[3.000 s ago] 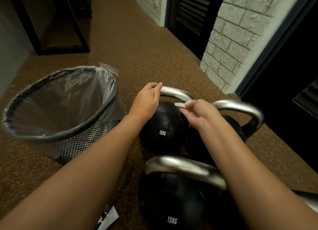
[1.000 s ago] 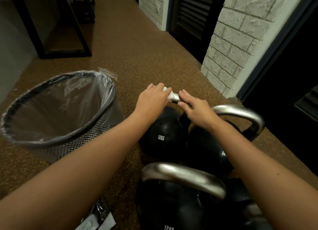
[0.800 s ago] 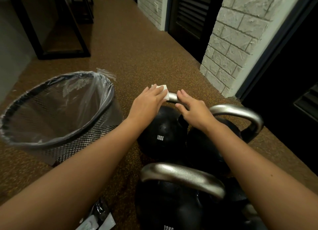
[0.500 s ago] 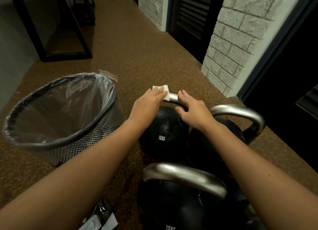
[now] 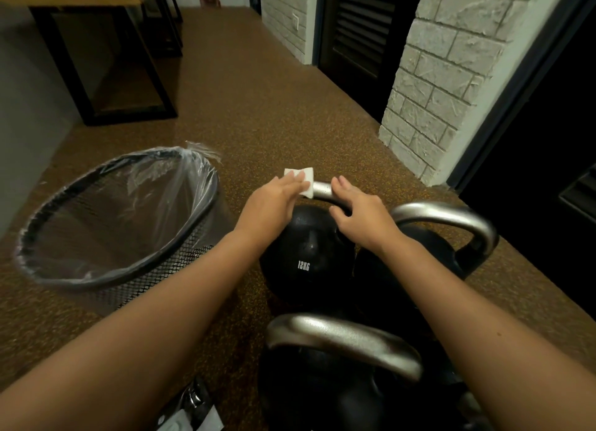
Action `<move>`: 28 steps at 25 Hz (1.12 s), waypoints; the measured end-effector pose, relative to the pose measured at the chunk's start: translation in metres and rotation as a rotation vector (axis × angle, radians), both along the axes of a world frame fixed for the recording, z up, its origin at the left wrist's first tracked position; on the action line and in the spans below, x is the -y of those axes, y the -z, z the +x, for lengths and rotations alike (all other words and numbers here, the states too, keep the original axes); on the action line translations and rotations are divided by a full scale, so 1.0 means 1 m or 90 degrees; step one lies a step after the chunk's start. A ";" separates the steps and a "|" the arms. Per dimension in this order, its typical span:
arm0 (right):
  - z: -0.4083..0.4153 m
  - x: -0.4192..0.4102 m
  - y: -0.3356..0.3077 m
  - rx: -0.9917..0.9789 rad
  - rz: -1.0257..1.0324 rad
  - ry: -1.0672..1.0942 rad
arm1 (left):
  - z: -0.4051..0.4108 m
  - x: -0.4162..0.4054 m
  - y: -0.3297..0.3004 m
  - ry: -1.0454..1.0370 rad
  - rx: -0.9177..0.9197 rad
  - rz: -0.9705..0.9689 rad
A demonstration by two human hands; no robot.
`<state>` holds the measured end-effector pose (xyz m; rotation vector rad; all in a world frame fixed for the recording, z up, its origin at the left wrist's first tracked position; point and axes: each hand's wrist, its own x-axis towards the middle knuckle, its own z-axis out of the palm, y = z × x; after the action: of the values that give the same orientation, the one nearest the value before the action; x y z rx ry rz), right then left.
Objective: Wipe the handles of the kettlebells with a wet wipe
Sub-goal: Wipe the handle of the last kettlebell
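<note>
Three black kettlebells with silver handles stand on the floor. The far left kettlebell (image 5: 306, 253) is marked 12KG. Its handle (image 5: 322, 190) shows between my two hands. My left hand (image 5: 274, 201) lies flat on a white wet wipe (image 5: 304, 179), pressing it onto the left end of that handle. My right hand (image 5: 358, 211) rests on the handle's right part, fingers extended over it. A second kettlebell's handle (image 5: 451, 217) arches at the right. The nearest kettlebell's handle (image 5: 345, 337) lies below my arms.
A black mesh waste bin (image 5: 113, 224) lined with clear plastic stands at the left. A wipe packet (image 5: 190, 414) lies on the brown floor at the bottom edge. A white brick pillar (image 5: 451, 75) and dark doors are at the right, a black-legged table (image 5: 96, 43) far left.
The wipe passed from my right hand to under my left hand on the handle's left end. My left fingers flattened out over it. My right hand settled on the handle.
</note>
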<state>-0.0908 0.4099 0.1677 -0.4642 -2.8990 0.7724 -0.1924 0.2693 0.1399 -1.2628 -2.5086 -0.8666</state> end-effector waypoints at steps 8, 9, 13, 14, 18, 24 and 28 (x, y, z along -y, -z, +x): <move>-0.002 -0.002 0.004 0.003 0.008 -0.004 | 0.002 0.000 -0.005 -0.019 0.020 -0.010; -0.002 -0.002 0.004 0.005 0.011 -0.008 | 0.001 0.001 -0.007 0.000 -0.008 -0.036; -0.003 -0.002 0.006 0.006 0.022 -0.012 | -0.007 0.002 -0.021 0.010 -0.052 -0.101; -0.004 -0.003 0.007 0.006 0.024 -0.013 | -0.011 -0.004 -0.029 0.005 -0.043 -0.128; -0.005 -0.004 0.009 0.018 0.034 -0.020 | -0.025 -0.021 -0.046 0.021 0.042 -0.211; -0.008 -0.005 0.012 0.020 0.025 -0.022 | -0.033 -0.023 -0.048 -0.002 0.143 -0.218; -0.007 -0.005 0.012 0.020 0.027 -0.027 | -0.028 -0.027 -0.041 0.023 0.149 -0.147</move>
<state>-0.0973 0.4148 0.1552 -0.4146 -2.9577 0.7132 -0.2203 0.2958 0.1807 -1.3483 -2.8478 -0.7918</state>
